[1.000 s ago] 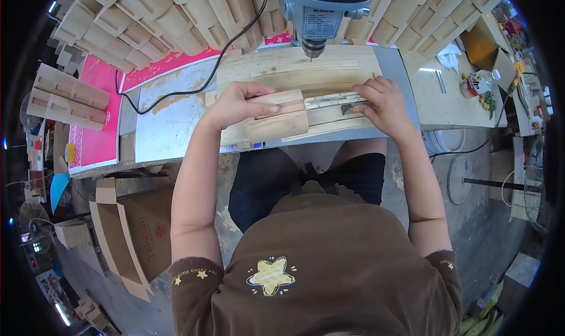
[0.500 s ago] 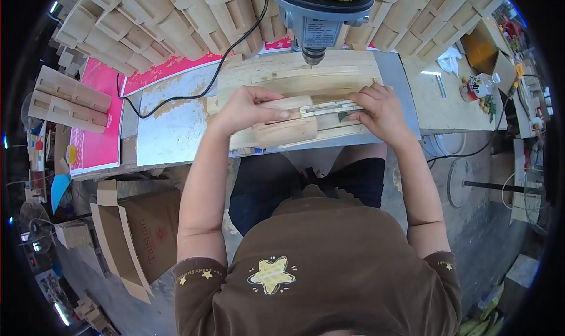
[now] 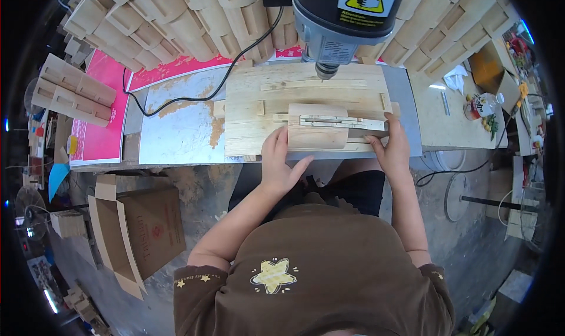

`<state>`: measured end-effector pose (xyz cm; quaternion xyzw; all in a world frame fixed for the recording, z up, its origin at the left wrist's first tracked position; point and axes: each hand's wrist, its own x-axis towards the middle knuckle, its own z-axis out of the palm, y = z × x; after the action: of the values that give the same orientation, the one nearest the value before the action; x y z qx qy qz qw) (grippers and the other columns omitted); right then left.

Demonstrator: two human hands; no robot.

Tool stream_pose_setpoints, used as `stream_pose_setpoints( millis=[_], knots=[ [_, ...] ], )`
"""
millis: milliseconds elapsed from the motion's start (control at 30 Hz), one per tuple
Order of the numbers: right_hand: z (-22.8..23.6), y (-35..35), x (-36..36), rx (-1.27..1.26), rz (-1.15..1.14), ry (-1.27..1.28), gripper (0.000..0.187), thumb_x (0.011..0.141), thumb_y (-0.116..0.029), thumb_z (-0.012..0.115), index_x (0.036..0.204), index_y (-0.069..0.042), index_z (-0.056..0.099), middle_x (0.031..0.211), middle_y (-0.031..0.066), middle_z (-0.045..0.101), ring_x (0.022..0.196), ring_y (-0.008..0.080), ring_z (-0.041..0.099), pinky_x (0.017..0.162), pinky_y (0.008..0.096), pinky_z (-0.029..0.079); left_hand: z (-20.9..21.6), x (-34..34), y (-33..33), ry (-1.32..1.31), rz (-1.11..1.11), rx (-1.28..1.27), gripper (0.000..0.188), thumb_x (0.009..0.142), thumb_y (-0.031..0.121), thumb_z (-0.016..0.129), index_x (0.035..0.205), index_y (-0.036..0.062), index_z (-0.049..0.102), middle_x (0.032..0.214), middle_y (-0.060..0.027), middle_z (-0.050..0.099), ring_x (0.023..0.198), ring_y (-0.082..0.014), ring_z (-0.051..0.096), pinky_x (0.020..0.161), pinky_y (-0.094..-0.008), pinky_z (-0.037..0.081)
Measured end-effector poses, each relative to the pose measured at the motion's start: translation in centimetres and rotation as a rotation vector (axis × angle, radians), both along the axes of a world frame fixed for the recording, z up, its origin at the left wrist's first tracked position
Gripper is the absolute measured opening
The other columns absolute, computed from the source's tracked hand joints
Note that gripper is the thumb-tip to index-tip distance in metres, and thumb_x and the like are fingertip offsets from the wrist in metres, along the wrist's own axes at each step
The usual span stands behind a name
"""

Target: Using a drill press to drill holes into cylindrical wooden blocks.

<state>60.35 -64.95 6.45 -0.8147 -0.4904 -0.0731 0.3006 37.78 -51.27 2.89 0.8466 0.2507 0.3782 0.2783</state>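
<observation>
A curved, pale wooden piece (image 3: 319,137) lies on a flat wooden board (image 3: 247,109) below the drill press (image 3: 329,50). Across its top runs a narrow, light-coloured wooden strip (image 3: 347,123) with a slot and dark marks, its right end reaching beyond the curved piece. My right hand (image 3: 393,150) grips that end between thumb and fingers. Against the near left edge of the curved piece rest the fingertips of my left hand (image 3: 279,165); its thumb is spread away and nothing is held. The drill chuck (image 3: 326,71) hangs above and beyond the piece.
Many curved wooden pieces (image 3: 247,24) are stacked along the back. Two more (image 3: 73,94) lie at the left on pink sheeting. A black cable (image 3: 220,85) loops over the table. At right are a plastic jar (image 3: 482,104) and a white tissue (image 3: 455,78). A cardboard box (image 3: 150,230) stands on the floor.
The curved piece and strip have shifted right relative to the board. My left hand has let go of the piece's left part and moved to its near edge. My right hand stays at the strip's end.
</observation>
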Motion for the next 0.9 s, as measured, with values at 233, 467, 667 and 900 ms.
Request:
stream_pose_setpoints(
  millis=[233,467,667,900],
  knots=[
    [0.2,3.8,4.0,-0.065,0.012,-0.1,0.053,0.067,-0.022,0.078,0.11,-0.004,0.051,0.092,0.0155,0.059,0.082,0.0356,0.056,0.07,0.0432,0.044,-0.6,2.5,2.4,0.058,0.098,0.136,0.072,0.063,0.023,0.079,0.124,0.0,0.05,0.114,-0.0148,0.054,0.109,-0.0315,0.048,0.094,-0.042,0.032],
    [-0.7,7.3,3.8,-0.098,0.013,0.088,0.054,0.069,-0.02,0.077,0.113,-0.006,0.049,0.098,0.0163,0.058,0.087,0.0369,0.057,0.073,0.0435,0.047,-1.9,2.7,6.1,0.075,0.218,0.065,0.064,0.058,0.026,0.081,0.116,0.0105,0.059,0.097,-0.0052,0.055,0.098,-0.0244,0.049,0.089,-0.044,0.03],
    [1.8,7.1,3.0,-0.037,0.086,0.262,0.053,0.074,-0.014,0.074,0.12,-0.006,0.048,0.107,0.0148,0.055,0.082,0.0305,0.059,0.069,0.0367,0.049,-1.6,1.9,8.2,0.142,0.112,0.023,0.056,0.056,0.027,0.082,0.106,0.0099,0.064,0.084,-0.0014,0.055,0.091,-0.0238,0.05,0.083,-0.0395,0.034],
    [15.7,10.7,7.4,0.583,0.282,0.192,0.026,0.088,-0.013,0.061,0.112,-0.003,0.057,0.085,0.0007,0.06,0.061,0.0068,0.045,0.058,0.0209,0.039,-1.8,1.4,8.3,0.129,0.084,0.056,0.055,0.058,0.027,0.08,0.108,0.0119,0.064,0.078,-0.0014,0.052,0.081,-0.0231,0.05,0.077,-0.0381,0.036]
  ],
)
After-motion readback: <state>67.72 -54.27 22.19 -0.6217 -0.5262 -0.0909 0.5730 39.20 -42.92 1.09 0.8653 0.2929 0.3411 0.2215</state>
